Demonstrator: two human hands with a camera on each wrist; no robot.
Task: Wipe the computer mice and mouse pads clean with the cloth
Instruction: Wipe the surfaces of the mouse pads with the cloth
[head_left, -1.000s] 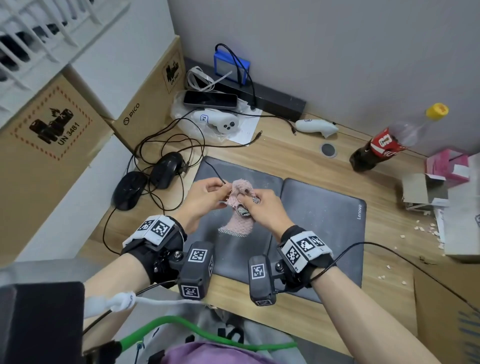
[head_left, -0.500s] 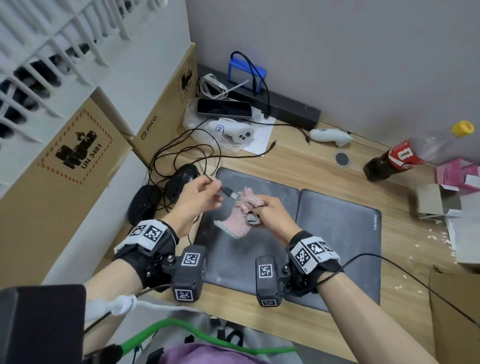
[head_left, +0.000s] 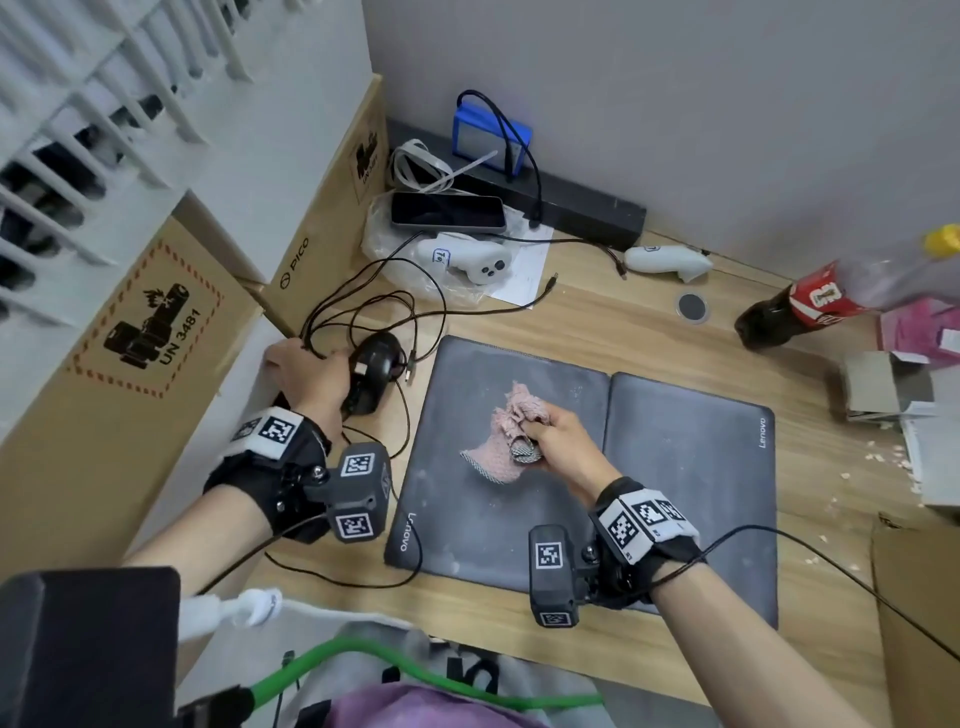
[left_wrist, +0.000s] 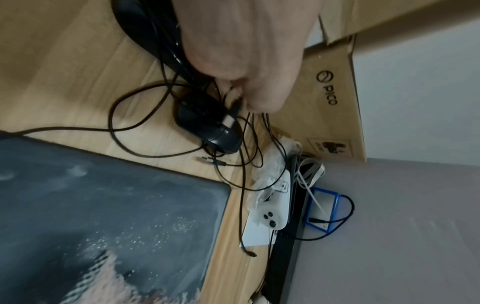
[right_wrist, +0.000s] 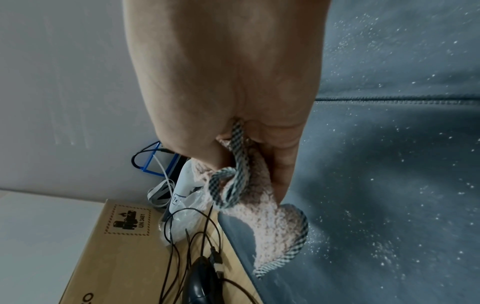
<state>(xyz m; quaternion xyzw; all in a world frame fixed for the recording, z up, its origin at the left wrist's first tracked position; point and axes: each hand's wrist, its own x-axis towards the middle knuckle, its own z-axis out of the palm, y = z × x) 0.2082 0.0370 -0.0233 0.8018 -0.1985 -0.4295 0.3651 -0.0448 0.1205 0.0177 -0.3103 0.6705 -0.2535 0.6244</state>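
Observation:
My right hand (head_left: 551, 435) grips a bunched pink cloth (head_left: 511, 423) with a checked edge, and the cloth (right_wrist: 270, 222) hangs down onto the left grey mouse pad (head_left: 467, 519), which is dusted with white specks. A second grey pad (head_left: 691, 467) lies against it on the right. My left hand (head_left: 306, 366) is at the table's left edge, fingers (left_wrist: 259, 96) curled round a bundle of black mouse cables (left_wrist: 166, 67) beside a USB plug (left_wrist: 228, 121). One black mouse (head_left: 374, 374) lies just right of that hand. Another mouse (left_wrist: 145, 24) sits mostly hidden under my wrist.
Cardboard boxes (head_left: 156, 332) wall off the left side. Behind the pads lie loose cables, a phone (head_left: 447, 212), two white controllers (head_left: 472, 260), a blue box (head_left: 488, 140) and a black bar. A cola bottle (head_left: 810, 306), a small open carton (head_left: 883, 389) and crumbs are on the right.
My left hand left the cloth, carried the cable plug leftward and now holds the cables by the mice. My right hand kept the cloth and lowered it onto the pad.

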